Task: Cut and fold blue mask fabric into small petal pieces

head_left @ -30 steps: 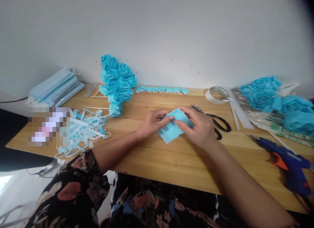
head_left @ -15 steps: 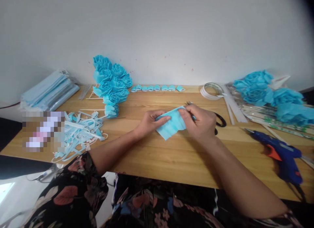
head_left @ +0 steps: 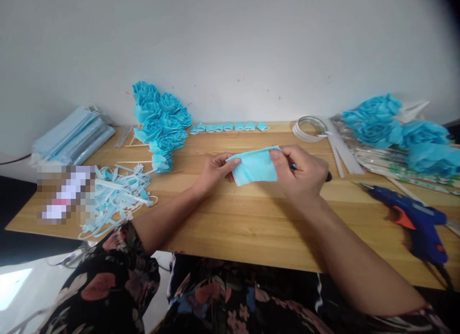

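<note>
At centre frame we are pinching a blue sheet (head_left: pixel 256 167), left hand (head_left: pixel 214 174) and right hand (head_left: pixel 301 173) pressing thumbs against fingers at opposite ends. Upper left, blue flowers (head_left: pixel 161 116) are looking finished; upper centre, folded pieces (head_left: pixel 227 126) are lining up; our sheet (fairly flat) is seemingly lacking shape.

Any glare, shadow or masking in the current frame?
Head view: a bright patch glares on the floor at lower left; the upper-right corner is dark; pixelation masks something on the tabletop at left; soft shadow lies on it below the right hand.
</note>
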